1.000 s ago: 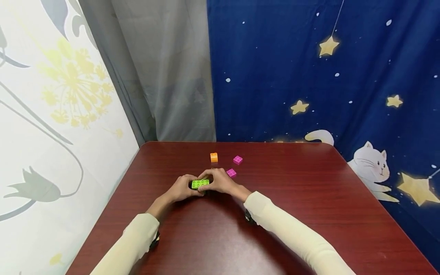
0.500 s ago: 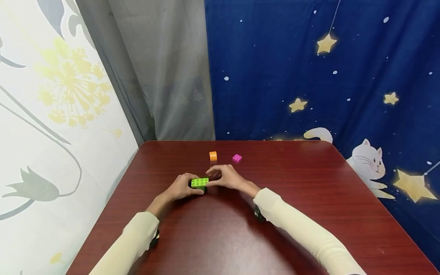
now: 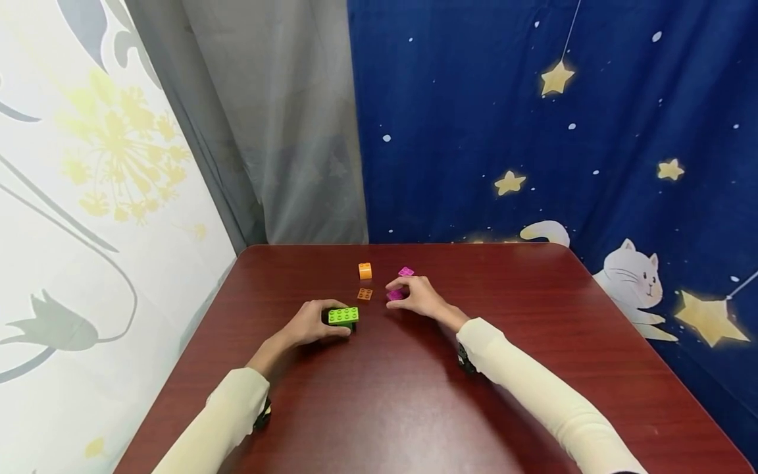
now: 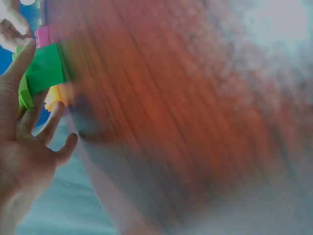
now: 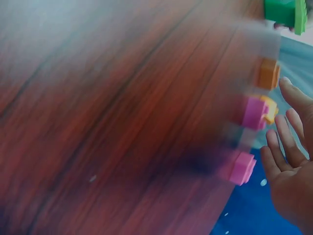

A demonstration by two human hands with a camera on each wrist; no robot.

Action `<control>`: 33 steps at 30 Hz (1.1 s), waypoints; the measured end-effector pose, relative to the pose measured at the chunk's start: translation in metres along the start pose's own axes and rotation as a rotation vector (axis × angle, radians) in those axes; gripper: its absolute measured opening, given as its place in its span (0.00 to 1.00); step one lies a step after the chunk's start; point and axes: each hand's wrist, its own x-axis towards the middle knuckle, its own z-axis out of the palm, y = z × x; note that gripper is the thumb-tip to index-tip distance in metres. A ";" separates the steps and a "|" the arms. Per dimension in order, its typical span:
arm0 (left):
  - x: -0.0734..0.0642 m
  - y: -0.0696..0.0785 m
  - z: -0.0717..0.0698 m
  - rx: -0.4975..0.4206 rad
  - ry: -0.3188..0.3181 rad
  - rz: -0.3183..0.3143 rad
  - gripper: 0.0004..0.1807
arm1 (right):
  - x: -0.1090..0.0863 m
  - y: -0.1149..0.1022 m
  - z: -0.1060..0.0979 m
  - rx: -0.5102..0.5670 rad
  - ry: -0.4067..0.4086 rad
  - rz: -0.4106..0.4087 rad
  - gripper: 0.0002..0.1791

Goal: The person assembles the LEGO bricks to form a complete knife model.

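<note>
My left hand (image 3: 310, 322) grips a small stack of toy building bricks between thumb and fingers: a lime green eight-stud brick (image 3: 343, 316) on a darker green one (image 4: 45, 68). To the right of it, my right hand (image 3: 420, 296) reaches over a magenta four-stud brick (image 3: 395, 295), which lies between its parted thumb and fingertips. The right wrist view has the fingers (image 5: 288, 142) spread, with space between them and that magenta brick (image 5: 253, 113). A brown-orange four-stud brick (image 3: 364, 294) lies between the two hands.
Farther back on the dark red wooden table (image 3: 379, 408) are a bright orange curved brick (image 3: 364, 271) and a second magenta brick (image 3: 406, 271), close behind the right hand's fingers. A grey curtain (image 3: 302, 131) and a blue starry curtain (image 3: 450, 131) hang beyond the table's far edge.
My right hand has left the green stack and moved right to the nearer magenta brick, uncovering the brown-orange brick. My left hand keeps the stack in nearly the same place.
</note>
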 end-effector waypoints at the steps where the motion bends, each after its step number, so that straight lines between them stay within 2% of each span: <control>1: -0.001 0.000 -0.001 -0.004 0.004 0.003 0.27 | -0.001 0.003 -0.001 -0.010 0.000 0.009 0.24; 11: -0.001 0.001 -0.003 -0.015 0.025 0.031 0.22 | 0.001 0.020 -0.001 -0.059 -0.039 0.064 0.30; 16: -0.002 0.001 -0.002 -0.007 0.037 0.031 0.20 | 0.002 0.021 0.003 -0.089 -0.070 0.055 0.28; 26: -0.003 0.003 0.002 -0.030 0.049 0.029 0.19 | -0.002 0.022 0.005 -0.063 -0.026 0.056 0.23; 33: -0.004 -0.003 0.003 -0.028 0.076 0.035 0.19 | 0.000 0.013 0.005 -0.023 -0.024 0.035 0.23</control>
